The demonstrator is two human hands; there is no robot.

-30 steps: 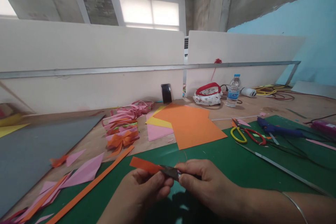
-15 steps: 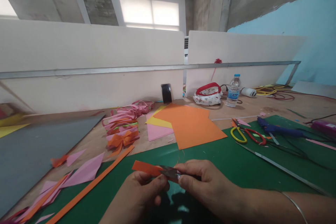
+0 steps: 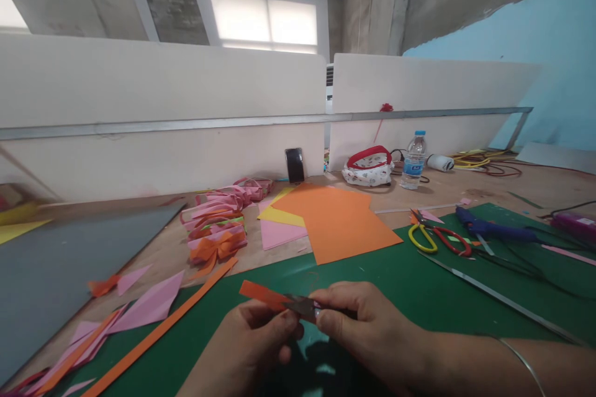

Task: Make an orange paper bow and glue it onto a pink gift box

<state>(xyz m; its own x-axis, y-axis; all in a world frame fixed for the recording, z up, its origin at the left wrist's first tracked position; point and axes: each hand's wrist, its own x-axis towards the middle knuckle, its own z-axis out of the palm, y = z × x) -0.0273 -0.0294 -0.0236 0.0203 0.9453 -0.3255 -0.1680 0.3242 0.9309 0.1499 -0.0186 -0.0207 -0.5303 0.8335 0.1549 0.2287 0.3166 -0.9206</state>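
Observation:
My left hand (image 3: 246, 347) pinches one end of a short orange paper strip (image 3: 261, 295) that points up and to the left. My right hand (image 3: 367, 329) grips a small dark metal cutter (image 3: 302, 305) whose tip meets the strip at my left fingertips. Both hands hover just above the green cutting mat (image 3: 419, 291) at the near edge of the table. Whether the blade is cutting the paper is hidden by my fingers.
A long orange strip (image 3: 162, 329) and pink scraps (image 3: 149, 304) lie to the left. Orange sheets (image 3: 339, 223), pink and orange paper bows (image 3: 216, 223), a phone (image 3: 295, 165) and a water bottle (image 3: 413, 161) sit farther back. Scissors (image 3: 437, 239), a metal ruler (image 3: 503, 301) and a glue gun (image 3: 493, 231) lie right.
The orange strip has shortened slightly on its free side and tilted a little as my left fingers shifted along it. My right hand has stayed almost still.

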